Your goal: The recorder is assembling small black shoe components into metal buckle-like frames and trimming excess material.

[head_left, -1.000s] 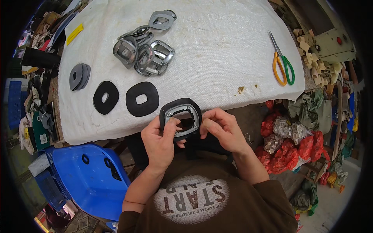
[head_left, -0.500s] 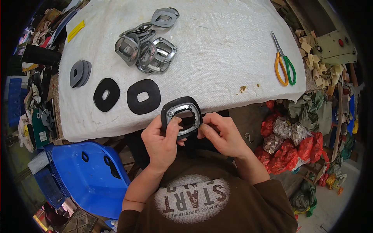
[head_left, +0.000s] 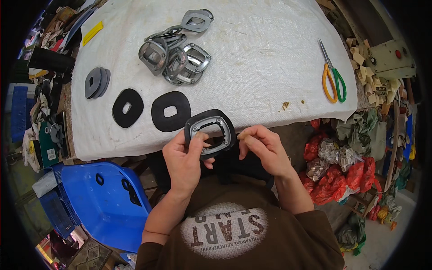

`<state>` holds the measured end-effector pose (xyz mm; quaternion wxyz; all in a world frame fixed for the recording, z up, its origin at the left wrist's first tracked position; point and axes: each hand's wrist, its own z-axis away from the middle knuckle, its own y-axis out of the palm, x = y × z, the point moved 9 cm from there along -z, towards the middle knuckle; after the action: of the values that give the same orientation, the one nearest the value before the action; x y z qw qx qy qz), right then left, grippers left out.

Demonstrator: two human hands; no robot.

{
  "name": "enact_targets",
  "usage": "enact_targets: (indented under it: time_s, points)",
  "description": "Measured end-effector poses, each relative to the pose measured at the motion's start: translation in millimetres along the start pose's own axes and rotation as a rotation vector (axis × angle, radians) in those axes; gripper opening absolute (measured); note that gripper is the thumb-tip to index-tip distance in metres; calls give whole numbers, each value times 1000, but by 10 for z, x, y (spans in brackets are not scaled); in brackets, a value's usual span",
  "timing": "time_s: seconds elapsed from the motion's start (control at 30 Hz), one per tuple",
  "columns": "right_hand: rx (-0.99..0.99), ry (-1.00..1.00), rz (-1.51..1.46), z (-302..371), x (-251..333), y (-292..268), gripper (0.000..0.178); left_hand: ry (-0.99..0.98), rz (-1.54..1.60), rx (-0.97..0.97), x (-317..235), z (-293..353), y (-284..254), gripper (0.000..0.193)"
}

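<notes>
My left hand (head_left: 182, 159) grips a metal frame (head_left: 226, 145) fitted on a black rounded pad (head_left: 191, 120), just off the table's front edge. The thumb presses into the frame's opening, and the other fingers curl behind. My right hand (head_left: 265, 148) is just right of the pad, apart from it. Its thumb and forefinger are pinched together; whatever may be between them is too small to make out. Two flat black pads with central slots, the left one (head_left: 128, 108) and the right one (head_left: 171, 111), lie on the table beyond my left hand.
On the white-covered table (head_left: 256, 58) are a heap of metal frames (head_left: 195, 63), grey pads (head_left: 94, 84), a yellow strip (head_left: 92, 33) and scissors (head_left: 332, 74). A blue tub (head_left: 105, 202) with black pieces stands at lower left. Red plastic bags (head_left: 333, 182) lie at right.
My right hand has come away from the pad's right edge and moved slightly right. My left hand still holds the pad and frame. The whole view has shifted a little.
</notes>
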<state>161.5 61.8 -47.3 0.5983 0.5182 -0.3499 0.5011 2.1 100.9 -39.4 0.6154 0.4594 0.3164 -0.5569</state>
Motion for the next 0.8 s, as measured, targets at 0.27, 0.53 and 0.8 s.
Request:
enact_targets:
  time_s: [0.27, 0.53, 0.8]
  points:
    - [-121, -48, -6, -58, 118, 184, 48, 62, -113, 5, -49, 92, 77, 16]
    - [-193, -50, 58, -5, 121, 207, 47, 96, -122, -24, -53, 102, 97, 16]
    - [-147, -48, 13, -91, 219, 68, 40, 78, -153, 30, -60, 103, 124, 18]
